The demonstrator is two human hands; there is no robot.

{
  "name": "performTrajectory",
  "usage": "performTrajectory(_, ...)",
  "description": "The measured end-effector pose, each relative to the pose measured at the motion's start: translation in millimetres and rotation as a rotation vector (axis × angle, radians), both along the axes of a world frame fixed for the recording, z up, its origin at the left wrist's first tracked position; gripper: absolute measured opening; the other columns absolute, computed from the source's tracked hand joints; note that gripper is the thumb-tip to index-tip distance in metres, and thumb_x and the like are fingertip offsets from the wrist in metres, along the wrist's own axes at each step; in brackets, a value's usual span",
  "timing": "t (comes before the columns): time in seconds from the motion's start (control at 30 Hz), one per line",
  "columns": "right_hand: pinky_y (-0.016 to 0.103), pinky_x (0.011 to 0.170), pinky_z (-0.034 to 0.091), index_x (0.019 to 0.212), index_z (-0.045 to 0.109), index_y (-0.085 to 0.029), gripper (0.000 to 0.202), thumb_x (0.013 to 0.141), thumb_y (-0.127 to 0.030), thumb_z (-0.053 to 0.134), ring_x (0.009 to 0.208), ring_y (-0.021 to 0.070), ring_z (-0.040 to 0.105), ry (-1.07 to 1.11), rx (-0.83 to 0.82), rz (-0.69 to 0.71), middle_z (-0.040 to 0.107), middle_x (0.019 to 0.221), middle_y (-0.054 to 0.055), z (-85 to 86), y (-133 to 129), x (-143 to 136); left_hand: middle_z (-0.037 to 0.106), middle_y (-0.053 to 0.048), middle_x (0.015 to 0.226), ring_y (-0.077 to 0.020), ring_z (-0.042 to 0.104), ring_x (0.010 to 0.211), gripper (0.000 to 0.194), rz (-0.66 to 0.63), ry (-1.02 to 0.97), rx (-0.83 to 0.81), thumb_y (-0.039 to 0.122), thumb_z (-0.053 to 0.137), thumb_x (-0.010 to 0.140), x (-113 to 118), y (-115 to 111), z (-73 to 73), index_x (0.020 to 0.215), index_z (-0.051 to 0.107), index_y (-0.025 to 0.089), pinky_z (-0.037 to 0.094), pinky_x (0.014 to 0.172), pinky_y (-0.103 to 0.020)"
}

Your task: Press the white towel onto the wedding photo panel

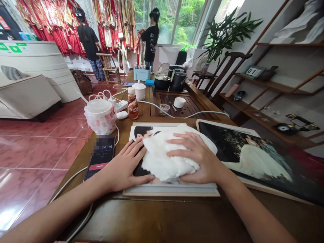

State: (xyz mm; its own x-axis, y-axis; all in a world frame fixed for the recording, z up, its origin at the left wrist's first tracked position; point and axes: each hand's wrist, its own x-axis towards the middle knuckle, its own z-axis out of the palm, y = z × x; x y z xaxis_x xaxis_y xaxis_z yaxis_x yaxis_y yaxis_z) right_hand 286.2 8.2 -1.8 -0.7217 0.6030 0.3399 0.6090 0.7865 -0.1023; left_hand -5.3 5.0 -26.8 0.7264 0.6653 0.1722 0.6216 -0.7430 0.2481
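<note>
A framed photo print [172,191] lies flat on the wooden table in front of me, showing part of a dark-haired figure. Over its middle and right side rests a thick, fluffy wad of white cotton [159,158], which hides most of the picture. My right hand [196,155] is curved over the cotton, fingers on top and thumb at its lower edge, gripping it against the print. Flat on the print's left side, my left hand [125,165] has its fingers stretched out, fingertips beside the cotton. A second framed photo [253,155] with a white gown lies at the right.
Left of the print are a phone [101,155] with a cable, a bag-lined bucket [100,114] and a brown-labelled bottle [133,104]. Farther back stand a lidded white cup [139,90], a small bowl [179,102] and black pots [178,82]. Two people stand near hanging red garments.
</note>
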Motion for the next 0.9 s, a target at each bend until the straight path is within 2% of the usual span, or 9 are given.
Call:
performTrajectory(0.13,0.053,0.102,0.029,0.112,0.063,-0.031,0.043,0.072,-0.043,0.073,0.13,0.0342,0.044,0.054,0.066,-0.121,0.058,0.134,0.005,-1.9,9,13,0.011,-0.008,0.162,-0.0321,0.008,0.148,0.088,0.011,0.012,-0.024,0.066,0.048,0.092,0,0,-0.4,0.157,0.011,0.02,0.014,0.119,-0.05)
performTrajectory(0.2,0.054,0.103,0.029,0.112,0.063,-0.031,0.044,0.071,-0.043,0.073,0.129,0.0353,0.044,0.05,0.074,-0.114,0.058,0.133,0.005,-1.8,8,12,0.01,-0.009,0.162,-0.0318,0.007,0.148,0.089,0.012,0.018,-0.025,0.066,0.047,0.092,0,0,0.3,0.157,0.011,0.019,0.014,0.119,-0.049)
performTrajectory(0.43,0.056,0.107,0.021,0.116,0.062,-0.032,0.052,0.066,-0.043,0.072,0.133,0.036,0.04,-0.015,-0.002,0.006,0.055,0.137,0.003,2.0,-3,-3,0.019,-0.012,0.16,-0.033,0.008,0.148,0.085,0.002,0.019,-0.005,0.067,0.048,0.091,1,0,3.4,0.154,0.025,0.015,0.015,0.119,-0.05)
performTrajectory(0.63,0.053,0.102,0.029,0.113,0.064,-0.03,0.044,0.071,-0.043,0.073,0.128,0.0355,0.045,0.026,0.067,-0.126,0.058,0.133,0.005,1.0,7,13,0.011,-0.009,0.162,-0.0316,0.006,0.148,0.088,0.011,0.029,-0.017,0.066,0.047,0.092,-1,0,0.1,0.157,0.012,0.017,0.014,0.119,-0.049)
performTrajectory(0.73,0.055,0.104,0.027,0.112,0.063,-0.03,0.048,0.068,-0.042,0.074,0.129,0.0365,0.043,0.027,0.063,-0.082,0.057,0.134,0.005,0.7,2,7,0.012,-0.011,0.162,-0.0318,0.007,0.148,0.088,0.009,0.029,-0.01,0.067,0.047,0.092,-1,0,0.5,0.156,0.016,0.015,0.015,0.119,-0.049)
performTrajectory(0.9,0.057,0.107,0.019,0.117,0.06,-0.032,0.054,0.065,-0.041,0.074,0.133,0.0351,0.039,0.002,-0.007,0.03,0.055,0.138,0.003,2.3,-7,-6,0.024,-0.013,0.158,-0.0335,0.012,0.147,0.083,-0.008,0.019,0.012,0.064,0.053,0.09,0,1,2.4,0.152,0.03,0.014,0.016,0.119,-0.05)
